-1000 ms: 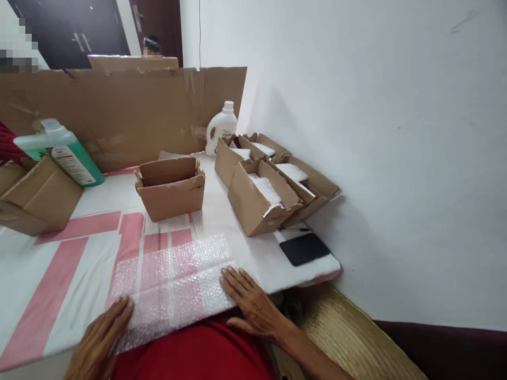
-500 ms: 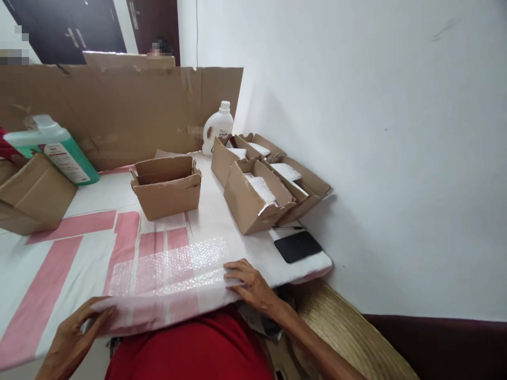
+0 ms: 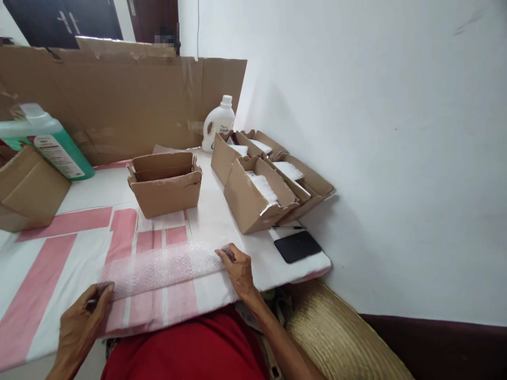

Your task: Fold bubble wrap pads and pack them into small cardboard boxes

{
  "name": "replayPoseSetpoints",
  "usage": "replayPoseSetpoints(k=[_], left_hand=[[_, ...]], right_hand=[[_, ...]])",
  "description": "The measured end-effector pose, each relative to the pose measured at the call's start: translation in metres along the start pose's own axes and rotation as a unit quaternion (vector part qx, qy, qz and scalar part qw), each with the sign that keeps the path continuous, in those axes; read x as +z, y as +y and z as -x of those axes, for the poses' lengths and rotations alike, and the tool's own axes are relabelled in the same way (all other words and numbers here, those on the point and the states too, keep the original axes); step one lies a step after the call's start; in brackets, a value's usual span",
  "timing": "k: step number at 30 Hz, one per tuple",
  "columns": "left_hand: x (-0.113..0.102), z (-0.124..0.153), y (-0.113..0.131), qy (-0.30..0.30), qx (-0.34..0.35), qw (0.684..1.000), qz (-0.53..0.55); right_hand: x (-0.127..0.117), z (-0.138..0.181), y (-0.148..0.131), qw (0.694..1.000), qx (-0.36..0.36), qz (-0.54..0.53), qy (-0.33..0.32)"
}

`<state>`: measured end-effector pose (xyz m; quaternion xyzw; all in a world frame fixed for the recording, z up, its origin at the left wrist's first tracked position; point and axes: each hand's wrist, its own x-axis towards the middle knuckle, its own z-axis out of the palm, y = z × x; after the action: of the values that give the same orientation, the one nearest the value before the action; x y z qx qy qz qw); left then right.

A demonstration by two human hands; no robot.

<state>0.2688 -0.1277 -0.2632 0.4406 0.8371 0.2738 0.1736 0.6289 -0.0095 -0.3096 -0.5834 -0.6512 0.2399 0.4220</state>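
A clear strip of bubble wrap (image 3: 164, 269) stretches across the near part of the striped cloth, between my two hands. My left hand (image 3: 85, 311) pinches its left end between thumb and fingers. At the other end, my right hand (image 3: 237, 266) grips the wrap's right corner, thumb toward the left. Beyond the wrap stands an open cardboard box (image 3: 166, 192); its floor is hidden by the front wall. To the right, a cardboard box (image 3: 245, 203) holds something wrapped in bubble wrap (image 3: 263, 189).
Several more filled boxes lean by the white wall (image 3: 376, 158). A black phone-like slab (image 3: 298, 246) and a pen (image 3: 287, 227) lie near the table's right edge. A white jug (image 3: 218, 126) and a green liquid bottle (image 3: 59, 145) stand before a cardboard panel (image 3: 138, 100). Another cardboard box (image 3: 35, 190) is left.
My right hand has moved up and slightly left, closing on the wrap's corner. The near edge of the wrap has shifted away from the table edge, and the strip looks narrower.
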Motion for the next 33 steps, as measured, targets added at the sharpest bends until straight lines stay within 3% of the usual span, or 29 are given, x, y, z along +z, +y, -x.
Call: replayPoseSetpoints(k=[5, 13, 17, 19, 21, 23, 25, 27, 33], left_hand=[[0.008, -0.001, 0.006, 0.049, 0.026, 0.998, -0.024], [0.012, 0.004, 0.005, 0.058, 0.04, 0.996, -0.057], [0.022, 0.012, 0.02, 0.212, 0.144, 0.962, -0.097], [0.038, 0.015, 0.034, 0.246, 0.257, 0.927, -0.115], [0.062, 0.016, 0.046, 0.185, 0.379, 0.898, -0.125], [0.087, 0.015, 0.052, 0.098, 0.458, 0.873, -0.135], [0.106, 0.014, 0.05, 0.055, 0.475, 0.865, -0.152], [0.116, 0.011, 0.045, 0.046, 0.463, 0.869, -0.169], [0.103, 0.011, 0.042, 0.048, 0.398, 0.894, -0.2]], right_hand=[[0.01, 0.0, 0.01, 0.998, -0.017, 0.052, 0.041], [0.009, -0.007, 0.011, 0.993, -0.032, 0.068, 0.094], [0.007, 0.002, -0.008, 0.981, -0.087, 0.104, 0.139], [0.016, 0.016, -0.031, 0.976, -0.152, 0.123, 0.092], [0.032, 0.032, -0.059, 0.967, -0.227, 0.111, -0.028], [0.048, 0.044, -0.083, 0.946, -0.267, 0.102, -0.152], [0.06, 0.048, -0.096, 0.93, -0.268, 0.099, -0.23], [0.065, 0.046, -0.095, 0.926, -0.257, 0.101, -0.258], [0.048, 0.03, -0.043, 0.929, -0.221, 0.179, -0.238]])
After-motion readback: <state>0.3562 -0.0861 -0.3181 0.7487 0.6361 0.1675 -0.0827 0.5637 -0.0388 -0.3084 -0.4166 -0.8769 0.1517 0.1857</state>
